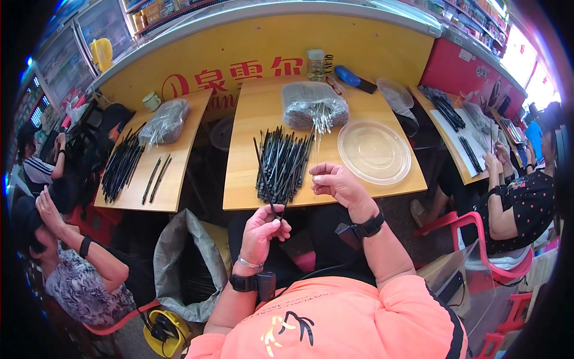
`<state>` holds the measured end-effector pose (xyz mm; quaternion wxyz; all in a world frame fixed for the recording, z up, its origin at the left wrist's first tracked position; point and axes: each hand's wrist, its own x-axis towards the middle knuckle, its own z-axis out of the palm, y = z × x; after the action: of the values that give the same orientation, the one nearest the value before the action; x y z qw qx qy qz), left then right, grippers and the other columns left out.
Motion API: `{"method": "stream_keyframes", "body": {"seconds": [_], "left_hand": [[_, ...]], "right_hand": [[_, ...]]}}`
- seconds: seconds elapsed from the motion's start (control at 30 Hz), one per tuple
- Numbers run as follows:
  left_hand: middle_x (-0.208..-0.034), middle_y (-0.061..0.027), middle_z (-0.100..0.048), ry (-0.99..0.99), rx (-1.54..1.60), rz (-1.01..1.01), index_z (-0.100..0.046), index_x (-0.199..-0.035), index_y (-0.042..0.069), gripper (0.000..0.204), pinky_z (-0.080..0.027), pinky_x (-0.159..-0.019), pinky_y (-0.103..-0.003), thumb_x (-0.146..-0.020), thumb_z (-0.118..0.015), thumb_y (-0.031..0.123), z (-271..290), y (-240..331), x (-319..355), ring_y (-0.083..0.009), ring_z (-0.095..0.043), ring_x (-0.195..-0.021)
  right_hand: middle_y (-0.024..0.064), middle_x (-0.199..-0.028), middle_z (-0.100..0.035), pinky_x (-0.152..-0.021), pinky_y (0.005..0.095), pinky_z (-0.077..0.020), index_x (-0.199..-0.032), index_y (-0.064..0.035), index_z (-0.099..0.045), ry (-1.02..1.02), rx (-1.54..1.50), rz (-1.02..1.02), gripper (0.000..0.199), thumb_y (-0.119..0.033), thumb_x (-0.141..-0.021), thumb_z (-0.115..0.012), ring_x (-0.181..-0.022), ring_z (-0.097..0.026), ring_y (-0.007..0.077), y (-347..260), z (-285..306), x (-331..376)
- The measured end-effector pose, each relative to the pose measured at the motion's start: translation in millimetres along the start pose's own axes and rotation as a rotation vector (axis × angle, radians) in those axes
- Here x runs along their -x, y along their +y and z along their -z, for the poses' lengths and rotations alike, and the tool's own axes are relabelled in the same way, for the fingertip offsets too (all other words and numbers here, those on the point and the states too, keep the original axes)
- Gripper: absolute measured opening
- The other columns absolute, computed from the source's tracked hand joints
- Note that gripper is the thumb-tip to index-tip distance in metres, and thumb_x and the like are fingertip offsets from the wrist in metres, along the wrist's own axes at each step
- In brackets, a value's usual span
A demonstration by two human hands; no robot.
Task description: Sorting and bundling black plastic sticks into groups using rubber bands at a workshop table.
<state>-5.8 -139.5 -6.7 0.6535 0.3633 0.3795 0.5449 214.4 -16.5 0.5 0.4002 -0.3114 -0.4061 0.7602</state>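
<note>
While my forearms come up from the lower edge of the head view, much of what I handle is hard to make out. My left hand (261, 230) is curled, its fingers pressed together around the lower end of a thin black stick (263, 178), which slants up and to the left from my fist across the near edge of the wooden table (251, 125). A second dark sliver seems to sit beside it in the same grip — I cannot tell whether it is a separate piece.

My right hand (338, 182) hovers just above the table's near edge, thumb and forefinger pinched. Whatever they pinch is too fine to see; a pale thread-like line seems to rise from the fingertips toward the clear bag of thin pale strips (314, 106), but it is faint.

Between my hands and that bag lies the pile of black sticks (284, 163), just beyond my fingers, not touching them. A clear round plastic dish (374, 151) sits to its right.

At the rim, the side tables bend and other people are cut off — only arms and sleeves show.
</note>
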Motion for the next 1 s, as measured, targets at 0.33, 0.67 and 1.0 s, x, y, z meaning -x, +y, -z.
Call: {"method": "stream_keyframes", "body": {"seconds": [0.33,0.67,1.0], "left_hand": [[-0.08,-0.0155,-0.064,-0.031,0.081,0.018,-0.035,-0.128,0.001,0.049,-0.05,-0.058,-0.026,-0.083,-0.054,0.007,-9.8,1.0,4.5,-0.0194,-0.062,-0.062],[-0.081,-0.0159,-0.063,-0.072,0.169,0.013,-0.034,-0.129,0.003,0.052,-0.05,-0.059,-0.026,-0.082,-0.057,0.007,-3.9,-2.3,-1.3,-0.0215,-0.063,-0.064],[-0.086,-0.018,-0.062,-0.156,0.221,0.022,-0.032,-0.131,0.003,0.053,-0.051,-0.063,-0.028,-0.082,-0.053,0.003,-3.8,-3.7,0.6,-0.023,-0.063,-0.069]], "right_hand": [[0.0087,-0.084,-0.067,-0.063,0.0269,-0.0554,-0.095,-0.007,-0.057,0.04,-0.158,-0.036,0.01,-0.013,-0.088,-0.06,-0.072,-0.067,0.0163,24.4,-31.4,3.1],[0.008,-0.082,-0.066,-0.061,0.0242,-0.0549,-0.093,-0.006,-0.056,-0.134,-0.114,-0.092,0.008,-0.012,-0.089,-0.059,-0.07,-0.066,0.0141,28.9,-51.0,17.2],[0.0067,-0.08,-0.065,-0.058,0.022,-0.0528,-0.095,-0.0059,-0.055,-0.064,-0.033,-0.09,0.009,-0.012,-0.088,-0.059,-0.066,-0.064,0.012,33.0,-44.9,17.7]]}}
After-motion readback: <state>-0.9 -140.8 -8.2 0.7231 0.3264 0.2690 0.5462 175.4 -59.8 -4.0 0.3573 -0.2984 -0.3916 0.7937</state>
